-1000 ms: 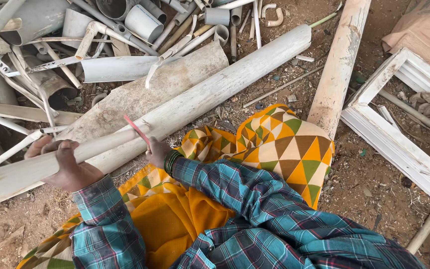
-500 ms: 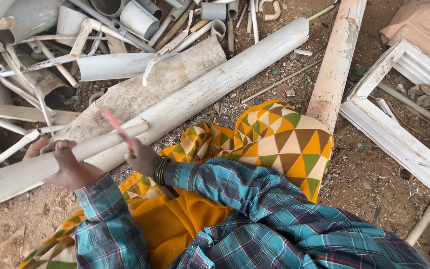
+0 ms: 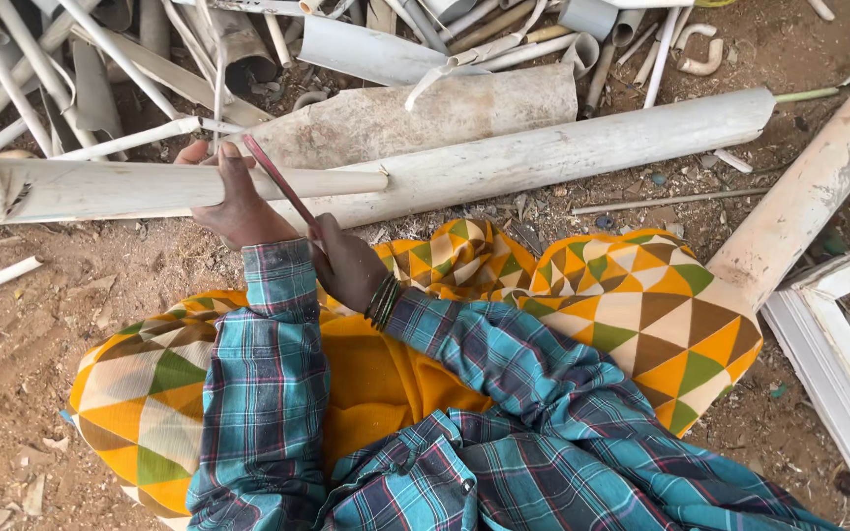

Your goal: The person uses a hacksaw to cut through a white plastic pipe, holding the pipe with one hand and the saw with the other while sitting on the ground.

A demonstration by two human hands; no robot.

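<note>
- The left hand [image 3: 233, 202] wraps over a dirty white pipe [image 3: 150, 189], fingers [image 3: 216, 155] curled over its top and holding it firmly.
- That pipe lies across the view from the left edge, its cut end just right of the hand, raised a little above the dirt ground [image 3: 41, 324].
- The right hand [image 3: 346, 265] has its fingers closed on a thin red blade [image 3: 282, 187] (it looks like a hacksaw blade), which slants up and left to meet the pipe beside the left hand.
- Dark bangles [image 3: 383, 301] sit on the right wrist; both arms wear teal plaid sleeves [image 3: 258, 393].
- Behind the held pipe lies a longer white pipe [image 3: 563, 152], and behind that a wide grey pipe [image 3: 425, 113].
- A heap of pipe offcuts [image 3: 425, 39] fills the top of the view.
- A white frame [image 3: 838, 334] rests on the ground at the right, near the patterned orange cloth [image 3: 641, 315] over the knees.
</note>
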